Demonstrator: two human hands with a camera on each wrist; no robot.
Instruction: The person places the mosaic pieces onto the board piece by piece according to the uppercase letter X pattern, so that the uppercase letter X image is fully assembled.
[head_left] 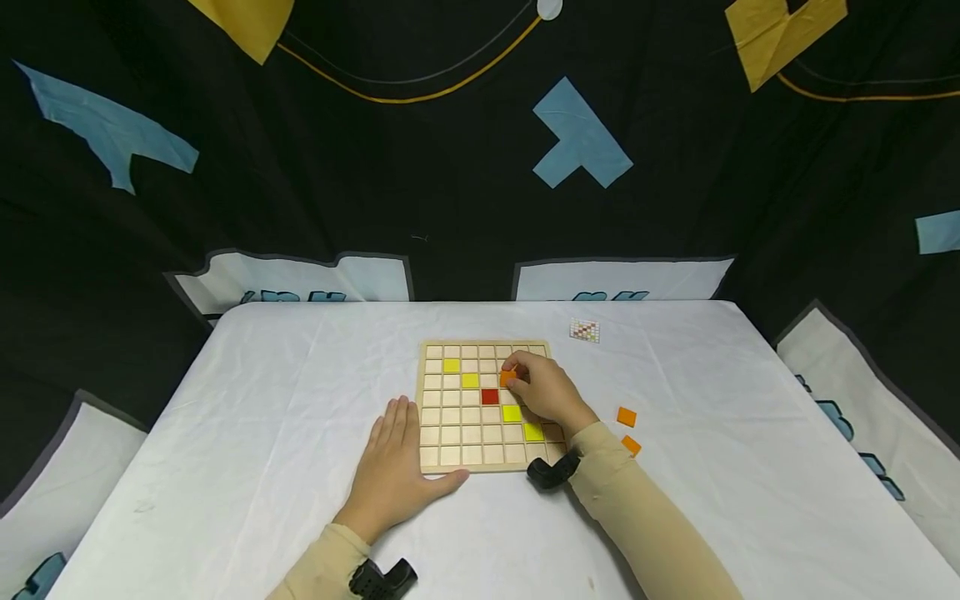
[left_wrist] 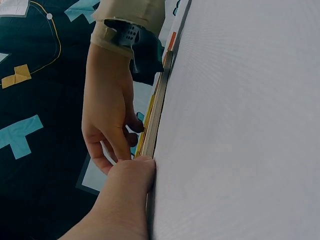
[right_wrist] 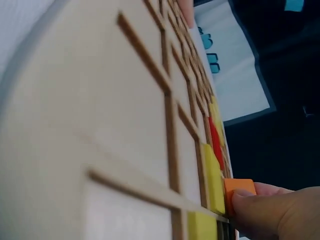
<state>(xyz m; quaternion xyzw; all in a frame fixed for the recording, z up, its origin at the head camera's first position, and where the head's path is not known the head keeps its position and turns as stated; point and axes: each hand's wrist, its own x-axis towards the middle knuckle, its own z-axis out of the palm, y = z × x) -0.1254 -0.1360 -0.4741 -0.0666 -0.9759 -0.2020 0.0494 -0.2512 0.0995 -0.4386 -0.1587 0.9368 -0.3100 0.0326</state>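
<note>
Tan sleeves (head_left: 318, 571) are seen nearest the camera. By the left hand (head_left: 395, 475) — fingers together, thumb spread — the wooden board (head_left: 450, 468) is touched along its edge. Four yellow tiles (head_left: 470, 381) and a red tile (head_left: 490, 397) are set diagonally; an orange tile (head_left: 507, 378) is pinched at the board's far right part by the right hand (head_left: 547, 392) — thumb against fingers. Farther right, a card (head_left: 584, 331) and two loose tiles (head_left: 626, 417) are laid.

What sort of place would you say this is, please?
Probably a staged indoor recording space: a black patterned fabric backdrop hangs behind and beside a white-covered table, and the person wears black wrist cameras.
</note>
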